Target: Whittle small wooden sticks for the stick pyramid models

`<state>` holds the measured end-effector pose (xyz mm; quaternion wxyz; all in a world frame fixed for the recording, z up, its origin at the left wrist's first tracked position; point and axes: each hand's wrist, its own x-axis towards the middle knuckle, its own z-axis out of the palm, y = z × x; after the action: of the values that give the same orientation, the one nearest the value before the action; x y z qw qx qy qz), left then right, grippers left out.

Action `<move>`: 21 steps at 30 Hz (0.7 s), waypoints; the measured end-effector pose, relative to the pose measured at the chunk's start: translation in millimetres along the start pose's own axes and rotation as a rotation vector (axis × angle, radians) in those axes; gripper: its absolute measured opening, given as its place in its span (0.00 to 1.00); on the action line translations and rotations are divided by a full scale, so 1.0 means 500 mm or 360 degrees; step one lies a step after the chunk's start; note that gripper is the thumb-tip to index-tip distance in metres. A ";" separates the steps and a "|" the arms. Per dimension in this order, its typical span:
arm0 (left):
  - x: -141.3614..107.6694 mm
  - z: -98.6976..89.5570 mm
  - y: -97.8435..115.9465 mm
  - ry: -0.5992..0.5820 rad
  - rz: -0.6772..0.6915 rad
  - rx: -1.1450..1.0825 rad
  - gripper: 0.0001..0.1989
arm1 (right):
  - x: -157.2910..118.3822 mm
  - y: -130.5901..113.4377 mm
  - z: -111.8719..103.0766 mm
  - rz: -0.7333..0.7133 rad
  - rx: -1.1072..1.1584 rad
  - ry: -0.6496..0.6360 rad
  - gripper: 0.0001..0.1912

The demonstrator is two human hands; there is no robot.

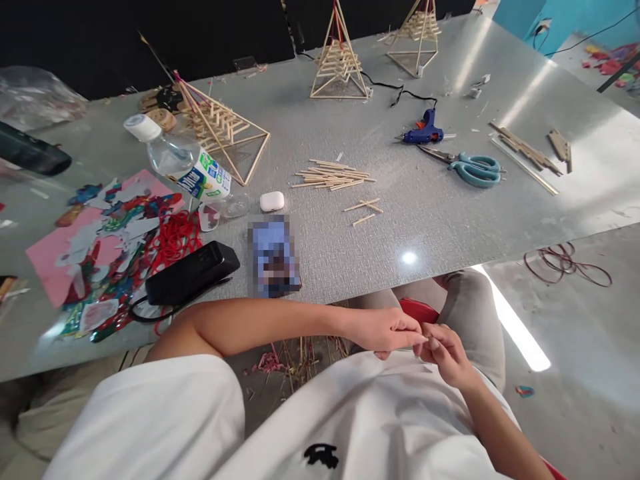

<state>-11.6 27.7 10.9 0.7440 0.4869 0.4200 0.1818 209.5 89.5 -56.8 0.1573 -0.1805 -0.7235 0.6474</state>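
Note:
My left hand and my right hand meet over my lap, below the table's front edge. Both have their fingertips pinched together and touching each other. Anything between the fingertips is too small to make out. On the table beyond them lies a loose pile of thin wooden sticks, with a few shorter sticks nearer to me. A blue glue gun and blue-handled scissors rest to the right of the pile.
Stick pyramids stand at the back, one beside a plastic bottle. At the left are a black case, red string and colourful scraps. A phone and white earbud case lie near the middle.

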 end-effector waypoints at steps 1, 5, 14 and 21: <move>0.001 0.002 -0.004 -0.0080 0.0017 -0.0086 0.15 | 0.001 -0.002 0.001 -0.0024 -0.0011 -0.0012 0.34; -0.002 0.023 -0.016 -0.0440 0.0056 -0.0294 0.18 | 0.006 -0.009 0.019 -0.0052 -0.0009 -0.0071 0.34; -0.007 0.018 0.002 0.0055 0.0113 -0.0928 0.17 | 0.044 0.064 -0.003 0.0258 0.0022 0.0361 0.25; -0.011 0.019 0.005 0.0186 0.0234 -0.0858 0.16 | 0.075 0.105 -0.053 0.0427 -0.0378 0.0676 0.24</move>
<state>-7.0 19.4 17.1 0.8060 0.2894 0.3622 0.3679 191.4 135.4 -106.2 0.1961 -0.4235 -0.7148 0.5208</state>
